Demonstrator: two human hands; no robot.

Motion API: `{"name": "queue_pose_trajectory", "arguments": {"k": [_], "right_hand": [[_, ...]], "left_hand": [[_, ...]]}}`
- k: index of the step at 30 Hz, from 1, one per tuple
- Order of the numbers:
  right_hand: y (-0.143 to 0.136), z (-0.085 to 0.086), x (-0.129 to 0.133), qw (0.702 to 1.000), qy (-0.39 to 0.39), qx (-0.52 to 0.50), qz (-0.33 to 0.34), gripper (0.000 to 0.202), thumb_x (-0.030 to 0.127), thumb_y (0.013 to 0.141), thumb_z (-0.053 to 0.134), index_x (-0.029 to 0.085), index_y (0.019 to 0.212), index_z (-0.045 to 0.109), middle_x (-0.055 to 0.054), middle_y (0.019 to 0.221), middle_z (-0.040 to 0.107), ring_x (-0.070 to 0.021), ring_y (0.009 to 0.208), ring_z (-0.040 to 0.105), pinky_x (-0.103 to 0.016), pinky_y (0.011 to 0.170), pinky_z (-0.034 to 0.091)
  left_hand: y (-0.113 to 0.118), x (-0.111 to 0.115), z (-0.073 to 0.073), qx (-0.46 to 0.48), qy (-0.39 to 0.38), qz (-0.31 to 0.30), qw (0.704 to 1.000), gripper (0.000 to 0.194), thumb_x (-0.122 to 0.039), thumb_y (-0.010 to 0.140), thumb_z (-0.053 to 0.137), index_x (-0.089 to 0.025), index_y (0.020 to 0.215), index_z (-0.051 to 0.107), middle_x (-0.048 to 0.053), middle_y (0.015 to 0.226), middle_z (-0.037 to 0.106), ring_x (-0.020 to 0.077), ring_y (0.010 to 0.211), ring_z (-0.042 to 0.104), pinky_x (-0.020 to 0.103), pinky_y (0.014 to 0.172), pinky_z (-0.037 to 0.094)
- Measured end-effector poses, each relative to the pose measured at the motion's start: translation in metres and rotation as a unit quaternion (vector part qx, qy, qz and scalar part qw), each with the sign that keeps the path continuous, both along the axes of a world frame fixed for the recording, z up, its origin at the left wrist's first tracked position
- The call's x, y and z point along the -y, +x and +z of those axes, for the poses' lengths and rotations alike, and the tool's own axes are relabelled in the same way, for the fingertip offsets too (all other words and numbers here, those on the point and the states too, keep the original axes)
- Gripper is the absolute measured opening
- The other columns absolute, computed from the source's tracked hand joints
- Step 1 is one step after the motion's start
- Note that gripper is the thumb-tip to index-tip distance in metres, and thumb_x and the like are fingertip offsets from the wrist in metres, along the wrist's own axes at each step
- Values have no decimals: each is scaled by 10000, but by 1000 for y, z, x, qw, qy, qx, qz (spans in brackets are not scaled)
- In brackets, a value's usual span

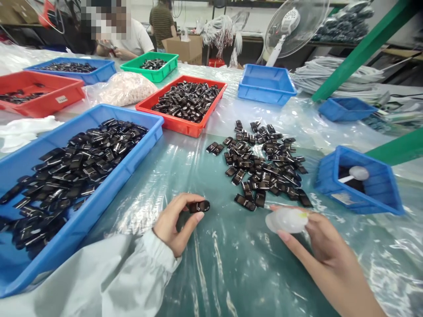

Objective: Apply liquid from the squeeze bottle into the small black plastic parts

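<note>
My left hand (pixel 175 222) pinches a small glossy black part (pixel 199 206) between thumb and fingers, just above the plastic-covered table. My right hand (pixel 322 244) holds a white translucent pad (pixel 287 219) at its fingertips, a short way right of the black part. Just beyond both hands lies a loose pile of the same black parts (pixel 262 165) on the table. A large blue tray (pixel 130 165) to my left holds many more of them.
A red tray of black parts (pixel 180 124) stands behind the pile, with an empty blue tray (pixel 266 83), a green tray (pixel 150 70) and more trays farther back. A small blue bin (pixel 363 187) sits right. A seated person (pixel 122 33) works across the table; a fan (pixel 291 26) stands behind.
</note>
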State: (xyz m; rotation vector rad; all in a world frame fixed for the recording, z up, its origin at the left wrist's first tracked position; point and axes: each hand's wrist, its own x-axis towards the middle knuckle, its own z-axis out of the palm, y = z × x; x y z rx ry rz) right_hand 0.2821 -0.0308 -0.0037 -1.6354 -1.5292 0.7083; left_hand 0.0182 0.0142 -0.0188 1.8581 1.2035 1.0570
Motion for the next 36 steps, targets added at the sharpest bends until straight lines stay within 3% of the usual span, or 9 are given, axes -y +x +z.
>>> {"name": "queue_pose_trajectory", "arguments": {"k": [4, 8, 11, 14, 18, 23, 29, 32, 36], "right_hand": [[1, -1, 1, 999, 15, 11, -27, 347, 374, 784, 626, 284, 1063, 441, -60, 1116, 548, -267, 1034, 532, -409, 877, 445], [-11, 8, 18, 974, 188, 103, -79, 324, 234, 790, 630, 280, 1029, 416, -24, 912, 442, -244, 869, 485, -442, 845, 399], [-37, 10, 24, 967, 193, 163, 44, 236, 126, 803, 589, 260, 987, 526, -18, 832, 517, -211, 779, 525, -343, 715, 450], [-66, 6, 16, 918, 166, 283, 224, 373, 104, 844, 541, 201, 1205, 526, -90, 992, 592, -231, 889, 562, -339, 722, 477], [-86, -3, -3, 899, 185, 302, 258, 300, 62, 880, 454, 192, 1095, 618, -96, 925, 629, -243, 845, 561, -372, 701, 442], [-79, -1, -8, 939, 137, 221, 225, 213, 110, 909, 430, 190, 892, 627, -75, 822, 613, -225, 745, 538, -363, 645, 402], [-68, 17, -8, 985, 7, -16, 174, 83, 191, 867, 547, 246, 813, 579, -9, 814, 596, -174, 781, 569, -291, 683, 456], [-66, 22, -6, 975, -78, -147, 147, 57, 252, 813, 630, 246, 760, 609, 6, 813, 620, -148, 759, 601, -247, 668, 483], [-70, 22, -2, 934, -179, -286, 115, 89, 306, 767, 697, 231, 738, 658, 31, 687, 624, -101, 644, 588, -200, 620, 464]], "left_hand": [[1, 1, -1, 0, 8, -8, 1000, 180, -179, 868, 499, -204, 1038, 550, 40, 933, 600, 175, 825, 538, 300, 746, 440], [1, 1, -4, 2, 24, -9, 1000, 189, -173, 870, 505, -207, 1052, 546, 39, 958, 609, 178, 848, 543, 317, 765, 438], [2, 1, -4, 11, 33, -37, 999, 178, -165, 875, 503, -193, 1046, 544, 49, 958, 619, 189, 866, 562, 326, 768, 436], [1, 1, -2, 17, 47, -74, 996, 160, -173, 882, 503, -176, 1037, 545, 61, 952, 623, 197, 887, 568, 330, 783, 437], [0, 2, 0, 7, 55, -84, 995, 158, -182, 888, 493, -178, 1038, 543, 66, 954, 629, 206, 895, 575, 331, 785, 440], [-1, 4, 1, 8, 61, -93, 994, 165, -180, 890, 491, -188, 1046, 546, 71, 967, 636, 219, 917, 575, 344, 801, 439], [-1, 6, 3, 12, 77, -117, 990, 179, -176, 895, 508, -186, 1069, 544, 80, 967, 635, 221, 901, 570, 350, 793, 439], [-1, 7, 4, 23, 97, -142, 985, 192, -154, 895, 509, -181, 1081, 549, 78, 967, 631, 208, 897, 560, 337, 793, 429], [0, 9, 6, 42, 115, -177, 977, 198, -137, 886, 533, -162, 1080, 563, 74, 954, 630, 186, 878, 559, 311, 789, 427]]}}
